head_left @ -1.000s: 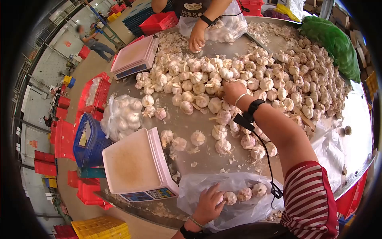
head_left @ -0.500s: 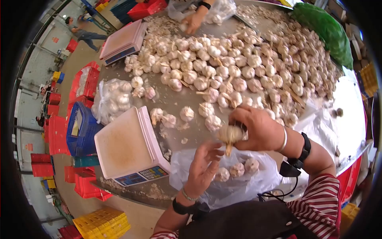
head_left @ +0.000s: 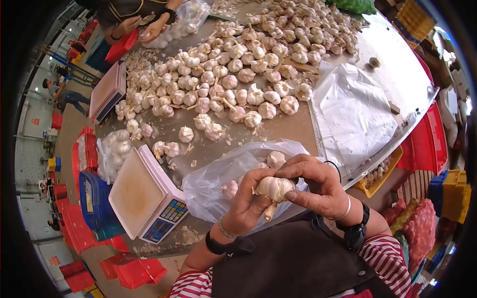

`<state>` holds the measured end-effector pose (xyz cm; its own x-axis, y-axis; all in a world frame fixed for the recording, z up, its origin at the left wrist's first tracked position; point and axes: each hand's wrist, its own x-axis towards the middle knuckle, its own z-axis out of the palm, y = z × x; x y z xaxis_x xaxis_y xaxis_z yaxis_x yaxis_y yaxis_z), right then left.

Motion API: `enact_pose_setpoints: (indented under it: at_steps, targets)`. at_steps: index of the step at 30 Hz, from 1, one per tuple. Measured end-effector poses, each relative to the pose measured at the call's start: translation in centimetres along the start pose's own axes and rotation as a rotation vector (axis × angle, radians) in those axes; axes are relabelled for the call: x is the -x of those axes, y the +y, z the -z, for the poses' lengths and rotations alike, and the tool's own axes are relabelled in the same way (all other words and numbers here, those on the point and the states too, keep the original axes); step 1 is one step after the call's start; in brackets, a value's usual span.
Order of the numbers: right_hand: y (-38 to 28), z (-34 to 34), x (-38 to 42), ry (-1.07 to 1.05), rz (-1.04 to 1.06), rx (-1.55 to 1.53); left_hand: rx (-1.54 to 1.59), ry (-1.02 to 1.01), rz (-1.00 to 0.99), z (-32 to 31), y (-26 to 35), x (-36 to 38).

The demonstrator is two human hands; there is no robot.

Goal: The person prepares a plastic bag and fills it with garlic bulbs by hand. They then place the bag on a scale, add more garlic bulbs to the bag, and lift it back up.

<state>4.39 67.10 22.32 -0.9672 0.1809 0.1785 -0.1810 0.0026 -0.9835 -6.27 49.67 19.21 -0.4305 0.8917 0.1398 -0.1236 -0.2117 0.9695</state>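
Between both hands, close to my apron, is one garlic bulb (head_left: pixel 274 189) with its stem pointing down. My left hand (head_left: pixel 243 203) cups it from the left, and the fingers of my right hand (head_left: pixel 318 186) press on it from the right. Just beyond my hands a clear plastic bag (head_left: pixel 208 174) lies open on the table with several bulbs in it, among them a pinkish bulb (head_left: pixel 229 189). A large heap of garlic bulbs (head_left: pixel 213 79) spreads over the table farther off.
Left of the bag stands a pink scale (head_left: pixel 136 193), with a filled bag of garlic (head_left: pixel 113 154) behind it. Another scale (head_left: pixel 107 92) is farther back. White plastic bags (head_left: pixel 353 114) lie at right. Across the table, a co-worker's hands (head_left: pixel 154 30) handle garlic.
My left hand has come up to the bulb, so both hands now hold it. The bulb is nearer my body. My view has turned to the right.
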Motion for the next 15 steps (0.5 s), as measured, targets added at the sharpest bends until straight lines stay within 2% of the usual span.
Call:
enact_pose_setpoints:
  at_steps: [6, 8, 10, 12, 13, 14, 15]
  targets:
    - [1.7, -0.8, 3.9, 0.153, -0.095, -0.129, -0.024, -0.107, 0.083, -1.3, -1.5, 0.6]
    - [3.0, -1.2, 5.1, 0.258, -0.206, -0.291, 0.045, -0.031, 0.215, -2.2, -2.0, 0.3]
    - [3.6, -1.2, 6.5, 0.276, -0.241, -0.328, -0.011, -0.111, 0.277, -2.6, -2.5, -0.5]
    - [5.0, -0.5, 8.5, 0.426, -0.200, -0.434, -0.140, -0.302, 0.346, -3.8, -3.1, -1.3]
    - [6.2, 0.6, 9.9, 0.517, -0.239, -0.451, 0.063, -0.293, 0.324, -5.0, -3.5, -1.4]
    - [5.9, 1.8, 11.1, 0.651, -0.263, -0.543, 0.064, -0.293, 0.317, -4.8, -3.7, -1.6]
    - [6.6, 3.5, 12.7, 0.810, -0.207, -0.619, -0.156, -0.290, 0.296, -4.4, -4.2, -1.8]
